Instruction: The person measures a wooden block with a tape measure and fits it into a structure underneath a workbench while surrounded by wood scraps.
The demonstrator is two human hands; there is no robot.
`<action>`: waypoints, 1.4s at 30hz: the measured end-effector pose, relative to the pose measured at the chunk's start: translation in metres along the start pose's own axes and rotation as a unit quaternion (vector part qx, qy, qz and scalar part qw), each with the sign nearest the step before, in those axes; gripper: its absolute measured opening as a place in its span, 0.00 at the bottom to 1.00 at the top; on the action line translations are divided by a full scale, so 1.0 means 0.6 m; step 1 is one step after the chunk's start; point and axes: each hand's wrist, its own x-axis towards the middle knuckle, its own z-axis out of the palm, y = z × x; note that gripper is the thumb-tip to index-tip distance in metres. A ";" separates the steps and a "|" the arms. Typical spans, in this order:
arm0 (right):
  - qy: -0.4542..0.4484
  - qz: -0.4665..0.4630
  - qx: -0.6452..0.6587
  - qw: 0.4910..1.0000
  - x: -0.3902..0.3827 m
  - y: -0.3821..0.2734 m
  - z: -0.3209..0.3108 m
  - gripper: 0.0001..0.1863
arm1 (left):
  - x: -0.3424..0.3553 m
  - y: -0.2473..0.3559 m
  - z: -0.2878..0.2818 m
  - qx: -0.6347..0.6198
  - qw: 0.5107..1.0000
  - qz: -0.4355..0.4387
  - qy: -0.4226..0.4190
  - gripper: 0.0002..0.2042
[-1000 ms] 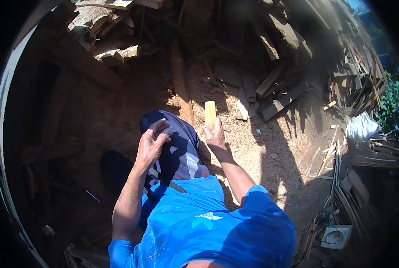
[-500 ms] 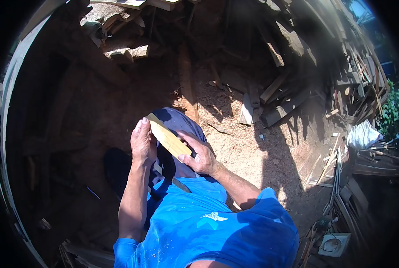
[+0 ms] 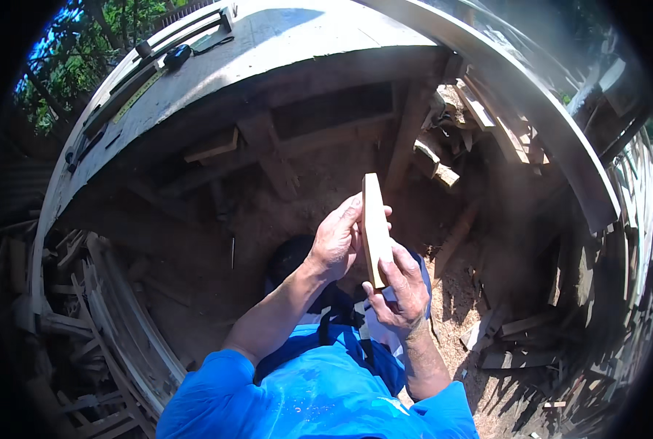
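Note:
A short pale wooden block [image 3: 374,230] with tapered ends is held up in front of my body, its long side nearly upright in the view. My left hand [image 3: 337,238] grips its upper left side, and some fingertips show past the far edge. Around the lower right part my right hand [image 3: 402,289] is closed, with the thumb near the bottom end. Both hands touch the block at once. The fingers behind it are partly hidden.
A pale workbench [image 3: 282,44] curves across the far side, carrying a black tape measure [image 3: 177,56] and long tools at its left. A long board [image 3: 531,95] extends at the right. Wood offcuts [image 3: 520,358] and sawdust cover the ground at right; curved strips [image 3: 132,322] lie left.
My view has swung left and up, bringing the workbench in. The block has gone from slanted over my leg to nearly upright, still in both hands.

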 end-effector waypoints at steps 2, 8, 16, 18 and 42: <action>0.009 -0.058 -0.013 0.998 0.081 -0.007 -0.014 0.32 | -0.024 0.034 0.009 0.145 0.978 0.143 0.041 0.20; 0.037 -0.199 -0.108 0.973 0.346 -0.007 0.033 0.33 | -0.082 0.320 0.008 0.452 0.714 0.530 0.071 0.13; -0.180 -0.039 -0.257 0.949 0.634 0.101 0.173 0.26 | 0.009 0.647 -0.073 0.830 0.443 0.306 0.146 0.14; -0.251 -0.046 -0.266 0.930 0.683 0.099 0.207 0.28 | 0.021 0.661 -0.102 0.837 0.464 0.231 0.173 0.13; -0.329 0.037 -0.068 0.941 0.890 0.252 0.403 0.27 | 0.044 0.677 -0.082 0.787 0.560 0.151 0.208 0.06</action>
